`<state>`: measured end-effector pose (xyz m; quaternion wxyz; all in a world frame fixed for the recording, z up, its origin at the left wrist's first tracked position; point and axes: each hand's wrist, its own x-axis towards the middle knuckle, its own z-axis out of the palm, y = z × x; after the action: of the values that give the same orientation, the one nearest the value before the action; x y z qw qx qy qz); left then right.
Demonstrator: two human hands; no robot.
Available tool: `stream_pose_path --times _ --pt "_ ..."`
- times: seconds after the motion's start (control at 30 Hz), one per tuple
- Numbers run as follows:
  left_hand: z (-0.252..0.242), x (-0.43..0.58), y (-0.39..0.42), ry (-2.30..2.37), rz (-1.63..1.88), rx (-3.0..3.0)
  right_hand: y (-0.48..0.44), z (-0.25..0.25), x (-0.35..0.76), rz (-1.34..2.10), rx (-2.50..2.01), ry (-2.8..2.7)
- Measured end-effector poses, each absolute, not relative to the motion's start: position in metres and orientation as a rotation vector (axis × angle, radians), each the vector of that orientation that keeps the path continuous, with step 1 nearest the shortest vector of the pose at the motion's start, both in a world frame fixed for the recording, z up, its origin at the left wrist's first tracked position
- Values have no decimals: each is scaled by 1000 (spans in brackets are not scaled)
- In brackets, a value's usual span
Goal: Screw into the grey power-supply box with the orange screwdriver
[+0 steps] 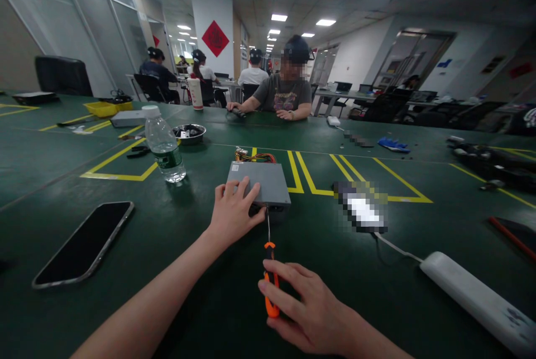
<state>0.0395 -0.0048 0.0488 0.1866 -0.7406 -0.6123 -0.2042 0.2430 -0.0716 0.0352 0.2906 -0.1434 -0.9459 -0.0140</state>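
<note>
A grey computer power supply [268,182] lies on the green table, a bundle of coloured wires [262,158] coming out of its far side. My left hand [234,208] grips its near left part, fingers spread over the top and thumb at the near face. In my right hand [304,306] is an orange and black screwdriver [271,292], held by the handle between thumb and fingers. Its thin shaft points away from me, and the tip meets the near face of the power supply beside my left thumb. What the tip touches is too small to make out.
A water bottle [165,149] and a phone [84,244] are at left, near a metal bowl [196,138]. At right lie a lit, blurred phone [360,208], its cable and a white power strip [473,292]. Across the table sits a person [288,91].
</note>
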Motion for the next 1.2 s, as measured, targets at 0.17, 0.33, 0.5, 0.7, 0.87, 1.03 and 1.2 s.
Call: stream_pose_path --times 0.17,0.33,0.5,0.7,0.87,1.03,1.2 --pt "50 39 -5 -1716 -552 -2085 -70 35 243 -72 -351 -2460" --pt "50 39 -5 -1717 -552 -2091 -70 37 243 11 -402 -2473" --pt "49 39 -5 -1718 -564 -2091 -71 42 240 -47 -380 -2532" --pt "49 40 -4 -1730 -554 -2082 -67 33 243 -56 -341 -2378" --pt "49 40 -5 -1740 -557 -2085 -66 33 255 -103 -296 -2354" --pt "51 40 -5 -1733 -552 -2100 -66 42 270 -120 -343 -2265" --pt "51 39 -4 -1741 -557 -2104 -63 42 274 -73 -342 -2231"
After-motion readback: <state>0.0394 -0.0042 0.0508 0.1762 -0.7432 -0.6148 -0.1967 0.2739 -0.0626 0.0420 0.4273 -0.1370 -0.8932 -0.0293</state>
